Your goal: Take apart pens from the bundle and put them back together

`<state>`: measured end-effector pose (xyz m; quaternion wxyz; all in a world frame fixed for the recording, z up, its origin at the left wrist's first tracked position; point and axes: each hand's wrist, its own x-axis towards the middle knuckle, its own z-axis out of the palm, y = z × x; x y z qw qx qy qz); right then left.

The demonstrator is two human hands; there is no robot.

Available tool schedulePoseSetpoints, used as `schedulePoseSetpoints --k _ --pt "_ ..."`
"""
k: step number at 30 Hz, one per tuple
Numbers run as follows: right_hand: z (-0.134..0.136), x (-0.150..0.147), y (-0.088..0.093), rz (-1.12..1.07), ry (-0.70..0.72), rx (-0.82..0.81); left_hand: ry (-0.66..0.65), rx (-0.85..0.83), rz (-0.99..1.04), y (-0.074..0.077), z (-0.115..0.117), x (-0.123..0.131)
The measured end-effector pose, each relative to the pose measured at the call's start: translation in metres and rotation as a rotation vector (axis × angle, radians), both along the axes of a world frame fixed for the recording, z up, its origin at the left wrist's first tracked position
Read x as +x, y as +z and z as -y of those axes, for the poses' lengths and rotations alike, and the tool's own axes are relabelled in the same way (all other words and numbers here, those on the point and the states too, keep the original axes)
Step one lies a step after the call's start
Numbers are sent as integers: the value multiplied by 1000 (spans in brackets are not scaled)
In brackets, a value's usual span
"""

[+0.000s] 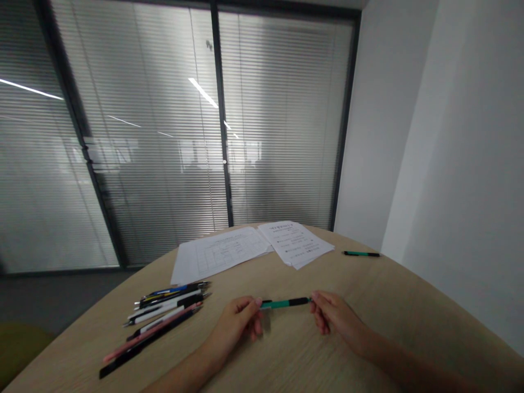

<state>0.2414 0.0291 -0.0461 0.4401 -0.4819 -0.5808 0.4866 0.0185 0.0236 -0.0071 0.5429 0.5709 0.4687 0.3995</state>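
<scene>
A green ballpoint pen (282,304) with a black grip lies level between my hands, just above the table. My left hand (241,319) pinches its rear end, where the clip is, between thumb and fingers. At the other end, the thumb and forefinger of my right hand (333,316) close on the pen's tip; the fingertips cover the very point. To the left of my left hand lies a loose group of several pens (164,314), black, white, pink and blue, side by side.
Printed sheets (225,251) and a second stack of paper (297,243) lie at the far side of the round wooden table (295,360). Another green pen (361,254) rests near the right edge. Beyond stand a glass partition with blinds (282,120) and a white wall (462,164).
</scene>
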Motion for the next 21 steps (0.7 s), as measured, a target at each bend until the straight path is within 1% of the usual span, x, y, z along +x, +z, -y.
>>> schedulePoseSetpoints --k 4,9,13,16,18,21 --pt "3 -2 3 -28 -20 6 78 14 99 1 0 -1" --pt "2 0 4 -22 -42 43 135 15 183 3 -1 -3" --pt "-4 8 -2 112 -118 158 177 0 244 6 -3 -4" --pt "-7 11 -7 230 -174 190 201 -10 287 6 -4 -5" --pt "-6 10 -7 275 -178 220 208 -25 300 6 -4 -6" --pt "0 7 -1 358 -165 301 204 -26 301 6 -4 -6"
